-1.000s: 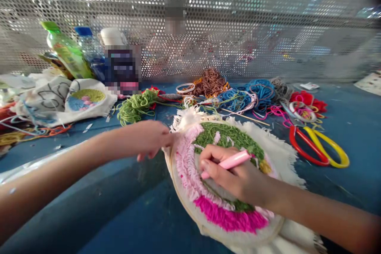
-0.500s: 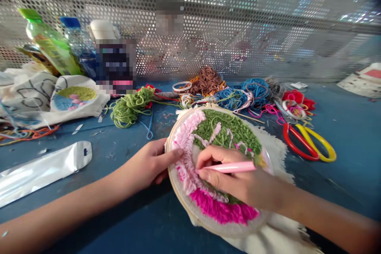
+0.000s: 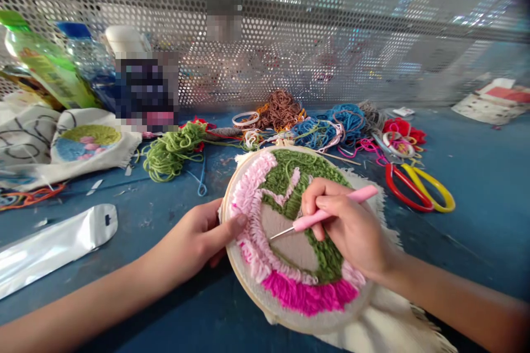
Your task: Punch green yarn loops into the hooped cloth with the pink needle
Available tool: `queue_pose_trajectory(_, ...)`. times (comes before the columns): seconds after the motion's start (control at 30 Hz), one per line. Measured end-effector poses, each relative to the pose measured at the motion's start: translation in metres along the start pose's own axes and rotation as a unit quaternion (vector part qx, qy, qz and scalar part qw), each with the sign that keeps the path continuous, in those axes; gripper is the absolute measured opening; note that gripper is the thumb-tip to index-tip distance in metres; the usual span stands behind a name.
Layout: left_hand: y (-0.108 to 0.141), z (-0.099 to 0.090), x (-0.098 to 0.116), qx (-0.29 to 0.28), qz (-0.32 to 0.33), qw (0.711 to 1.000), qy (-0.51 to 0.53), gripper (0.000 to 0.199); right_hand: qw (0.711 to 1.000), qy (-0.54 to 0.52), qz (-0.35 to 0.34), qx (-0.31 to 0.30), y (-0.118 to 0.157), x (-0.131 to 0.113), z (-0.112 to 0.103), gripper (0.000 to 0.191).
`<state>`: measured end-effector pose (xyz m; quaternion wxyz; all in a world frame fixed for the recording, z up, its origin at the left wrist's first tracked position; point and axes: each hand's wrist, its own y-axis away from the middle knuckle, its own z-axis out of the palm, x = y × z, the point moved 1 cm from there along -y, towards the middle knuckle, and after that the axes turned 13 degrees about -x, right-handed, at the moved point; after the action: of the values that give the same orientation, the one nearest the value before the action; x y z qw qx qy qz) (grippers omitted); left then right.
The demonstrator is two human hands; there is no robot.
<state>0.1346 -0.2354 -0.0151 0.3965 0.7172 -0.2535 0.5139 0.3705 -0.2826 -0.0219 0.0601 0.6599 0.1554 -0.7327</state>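
A round embroidery hoop (image 3: 237, 277) holds cloth worked with green, pale pink and magenta yarn loops, around a bare beige patch (image 3: 293, 248). My left hand (image 3: 209, 231) grips the hoop's left rim, its thumb on top and the other fingers mostly hidden underneath. Over the right part of the work, my right hand (image 3: 348, 223) pinches a pink-handled crochet hook (image 3: 314, 219). Its thin metal shaft points down-left, with the tip close to the bare patch's left edge; whether it touches the cloth I cannot tell. Loose cloth (image 3: 385, 314) hangs out beyond the hoop.
Red-and-yellow-handled scissors (image 3: 430, 190) lie to the right. Behind the hoop are green yarn (image 3: 169, 149), brown yarn (image 3: 284, 110) and blue yarn (image 3: 348, 121). Bottles (image 3: 49, 71) stand back left, near another worked cloth (image 3: 89, 140). A plastic sleeve (image 3: 58, 242) lies front left. A perforated metal panel (image 3: 265, 60) rises behind.
My right hand has lifted and shifted right across the hoop, exposing the bare patch and the hook's metal shaft. My left hand keeps its hold. The whole view has shifted slightly.
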Motion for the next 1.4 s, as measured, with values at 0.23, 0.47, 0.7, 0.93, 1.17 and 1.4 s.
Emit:
queue_pose_trajectory(0.23, 0.002, 0.002, -0.002, 0.009, 0.008, 1.0, -0.009, 0.04, 0.985, 0.144, -0.001, -0.1, -0.001, -0.017, 0.017, 0.019)
queue_pose_trajectory(0.47, 0.004, 0.002, 0.0, 0.011, 0.004, 1.0, -0.013, 0.04, 0.977, 0.164, 0.002, -0.138, -0.004, -0.016, 0.025, 0.014)
queue_pose_trajectory(0.7, 0.004, 0.003, 0.0, 0.009, -0.003, 1.0, -0.019, 0.041, 1.0, -0.019, 0.02, 0.015, -0.004, -0.007, 0.007, 0.021)
queue_pose_trajectory(0.93, 0.004, 0.004, 0.001, 0.011, 0.009, 1.0, -0.01, 0.038, 0.997, 0.068, 0.0, -0.027, -0.003, -0.012, 0.018, 0.022)
queue_pose_trajectory(1.17, 0.003, 0.004, 0.002, 0.01, 0.001, 1.0, -0.016, 0.041, 0.959, 0.235, -0.002, -0.158, -0.005, -0.016, 0.033, 0.008)
queue_pose_trajectory(1.4, 0.003, 0.004, 0.002, 0.01, -0.013, 0.999, -0.032, 0.043, 1.0, 0.0, 0.0, 0.003, -0.002, -0.01, 0.013, 0.021)
